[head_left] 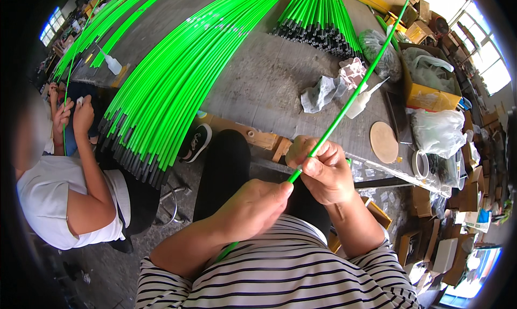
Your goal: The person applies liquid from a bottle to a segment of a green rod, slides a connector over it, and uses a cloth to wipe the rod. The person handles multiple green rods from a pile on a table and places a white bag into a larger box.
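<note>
A long, thin green rod (360,86) runs from beside my waist up past the far edge of the table. My left hand (257,206) is wrapped round it near my body. Just beyond, my right hand (322,170) pinches the same rod between thumb and fingers. Whatever small thing may sit at those fingertips is too hidden to name. To the left lies a broad bundle of green rods (183,77) with black ends overhanging the table edge. Another bundle of rods (320,18) lies at the far middle, its black ends toward me.
On the grey table (242,88) are crumpled wrapping (322,93), a white squeeze bottle (360,103), a round tan disc (383,142) and a tape roll (420,164). A yellow box (425,96) holds plastic bags at right. A co-worker (70,201) sits at left, handling another rod.
</note>
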A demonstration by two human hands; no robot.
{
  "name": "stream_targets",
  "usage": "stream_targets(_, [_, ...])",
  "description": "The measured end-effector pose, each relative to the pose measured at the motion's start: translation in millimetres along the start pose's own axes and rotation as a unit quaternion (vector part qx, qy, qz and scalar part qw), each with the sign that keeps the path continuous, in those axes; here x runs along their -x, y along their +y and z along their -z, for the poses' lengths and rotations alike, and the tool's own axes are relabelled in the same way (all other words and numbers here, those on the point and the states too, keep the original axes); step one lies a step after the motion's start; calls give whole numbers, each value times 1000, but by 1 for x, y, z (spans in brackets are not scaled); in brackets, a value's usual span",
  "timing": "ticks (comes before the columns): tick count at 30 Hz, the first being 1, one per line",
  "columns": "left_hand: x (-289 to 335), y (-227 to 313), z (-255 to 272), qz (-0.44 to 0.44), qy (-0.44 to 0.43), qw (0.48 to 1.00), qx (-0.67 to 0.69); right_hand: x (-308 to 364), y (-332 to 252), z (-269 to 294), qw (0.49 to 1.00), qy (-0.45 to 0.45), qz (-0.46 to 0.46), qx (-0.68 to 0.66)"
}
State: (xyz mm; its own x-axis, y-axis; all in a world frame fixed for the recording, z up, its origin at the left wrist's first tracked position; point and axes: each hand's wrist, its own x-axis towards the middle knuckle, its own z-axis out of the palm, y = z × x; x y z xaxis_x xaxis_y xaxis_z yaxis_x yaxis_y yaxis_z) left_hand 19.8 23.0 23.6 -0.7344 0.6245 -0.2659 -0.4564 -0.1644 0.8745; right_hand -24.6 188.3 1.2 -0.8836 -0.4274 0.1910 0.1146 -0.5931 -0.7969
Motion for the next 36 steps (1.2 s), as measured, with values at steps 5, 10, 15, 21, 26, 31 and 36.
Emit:
stream_targets(5, [-13,-5,1,-197,180,878,-398,-3,11,5,994,91,-50,44])
stream_targets(10, [-11,1,24,-99,197,947,-234,-22,3,1,957,157,34,243])
stream_targets(15, [3,20,30,-64,162,984,-36,-50,-18,65,557,296,144,762])
stream_targets(21, [4,21,29,-56,133,989,-20,-64,-15,88,638,272,107,712])
stream_targets(26, [7,36,24,-85,113,990,-2,-65,-30,49,801,270,160,510])
stream_targets(31, [15,48,11,-118,90,989,13,-39,-38,-21,864,224,89,441])
stream_targets(36, [12,41,11,-124,104,987,9,-19,-27,-36,919,188,92,334])
